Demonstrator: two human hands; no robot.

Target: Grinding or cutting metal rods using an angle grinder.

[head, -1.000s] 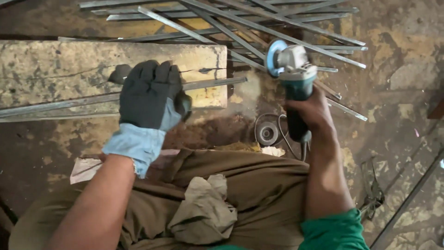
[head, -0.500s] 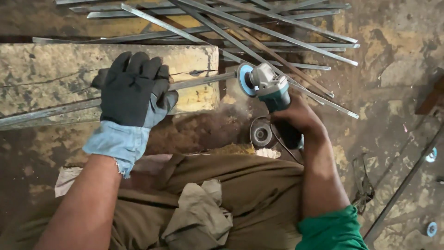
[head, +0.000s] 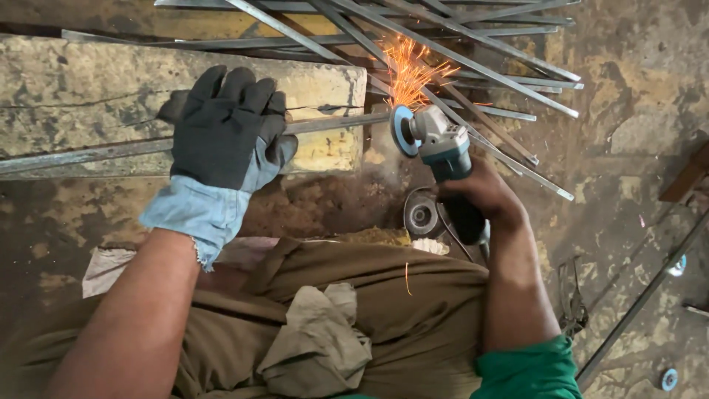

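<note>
My left hand (head: 224, 133), in a dark glove with a light blue cuff, presses flat on a long metal bar (head: 88, 154) lying across a worn wooden block (head: 81, 96). My right hand (head: 480, 196), bare, grips the body of a teal angle grinder (head: 439, 144). Its disc (head: 402, 131) meets the bar's end just past the block's right edge. Orange sparks (head: 410, 70) fly upward from the disc.
A pile of several thin metal bars (head: 473, 66) fans out behind and to the right of the grinder. A spare grinding disc (head: 422, 214) lies on the dirt floor by my knee. More bars (head: 642, 295) and small discs lie at the right.
The grinder has moved left and down onto the bar's end, and sparks now fly from the disc. My gloved left hand stays pressed on the bar.
</note>
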